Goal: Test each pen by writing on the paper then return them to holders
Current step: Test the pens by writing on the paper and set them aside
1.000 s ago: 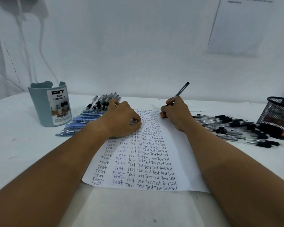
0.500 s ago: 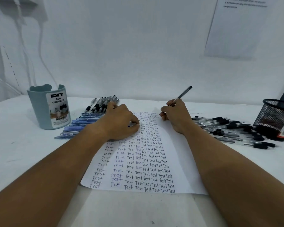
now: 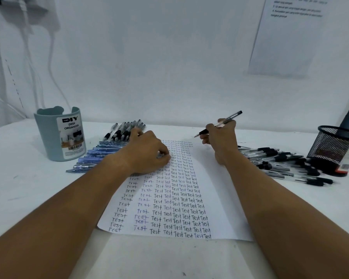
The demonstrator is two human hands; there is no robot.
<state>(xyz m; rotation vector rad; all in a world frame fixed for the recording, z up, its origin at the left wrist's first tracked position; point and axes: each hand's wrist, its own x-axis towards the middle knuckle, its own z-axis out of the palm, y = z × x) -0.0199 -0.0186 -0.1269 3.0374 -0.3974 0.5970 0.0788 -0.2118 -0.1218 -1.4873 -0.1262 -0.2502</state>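
My right hand point(image 3: 222, 137) pinches a clear pen point(image 3: 220, 124) near its black grip, tip lifted just off the far right corner of the paper point(image 3: 224, 198). The barrel slants up and to the right, cap end high, tip aimed left toward the top of the last column of "Test" words. I judge the coming stroke turns on that short drop from tip to sheet, and this hand is the nearer one. My left hand point(image 3: 149, 156) rests on the paper's upper left, fingers curled; whether it holds something small I cannot tell. Blue pens point(image 3: 97, 156) and black-grip pens point(image 3: 125, 130) lie beside it, near the grey desk organizer point(image 3: 58, 137). More pens point(image 3: 286, 164) lie right of my wrist, before the mesh holder point(image 3: 334, 148). Nothing blocks the tip's path.
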